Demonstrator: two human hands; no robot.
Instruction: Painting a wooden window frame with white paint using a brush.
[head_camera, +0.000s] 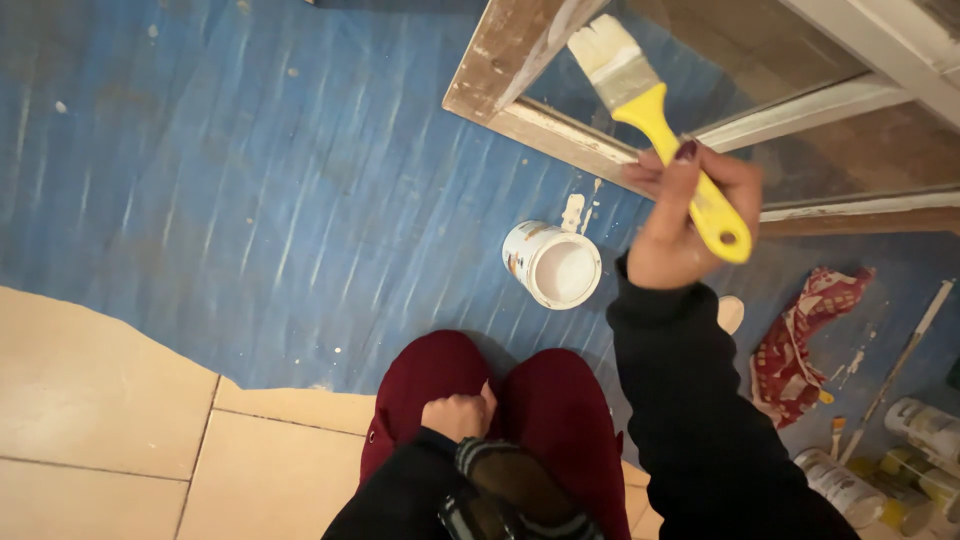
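Head view: looking straight down at a person crouching on a blue floor sheet (200, 180), knees in dark red trousers (500, 400) at the bottom of the shot.

Right hand: the right hand (680, 220) is wrapping round the yellow handle of a flat paintbrush (655, 110), fingers (665, 170) curled closed about mid-handle, thumb side tucked behind. Bristles are pointing up and away, sitting over the corner of the old wooden frame (520, 110).

Left hand: the left hand (457, 415) is resting between the knees, balled into a loose fist. Can't tell if anything is in it, looks like just fabric.

Brush feel: I'd say it's light and stiff in the handle, soft and floppy only at the whitish bristle tip. Smooth plastic, so probably getting slippery if paint is running down. Best hold is right where it's being held, on the waist of the handle below the metal band, not out by the hanging hole at the end.

Paint can: small open paint can (552, 265) of white is sitting on the sheet just below the frame, near the brush hand. Probably tippy if knocked.

Other stuff: a red patterned rag (800, 340), a long stick (900, 365) and some spray cans (925, 425) are lying off to the right. Beige tiles (100, 400) are showing at the lower left.
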